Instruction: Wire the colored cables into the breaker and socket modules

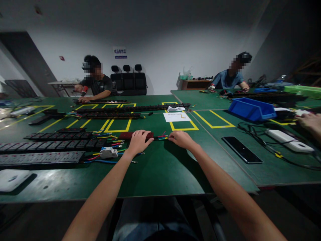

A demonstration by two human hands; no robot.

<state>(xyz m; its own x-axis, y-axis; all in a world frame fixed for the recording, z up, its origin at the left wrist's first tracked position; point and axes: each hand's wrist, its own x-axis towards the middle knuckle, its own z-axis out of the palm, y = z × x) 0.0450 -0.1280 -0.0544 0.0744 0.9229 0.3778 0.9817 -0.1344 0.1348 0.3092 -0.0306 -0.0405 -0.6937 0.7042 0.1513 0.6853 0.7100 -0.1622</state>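
My left hand (138,141) lies curled over a dark red module (125,135) on the green table (155,170), fingers wrapped on its right end. My right hand (181,139) is closed in a pinch at the coloured wires (162,136) that stick out of that module. A white circuit breaker (108,152) with blue and red leads lies just left of my left wrist. What the right fingers pinch is too small to name beyond the wire ends.
Long black power strips (42,157) lie in rows at the left. A phone (241,149), a white adapter (289,140) with cables and a blue bin (252,109) sit at the right. A paper sheet (176,116) lies ahead. Two people work at the far side; another person's hand (309,121) is at the right edge.
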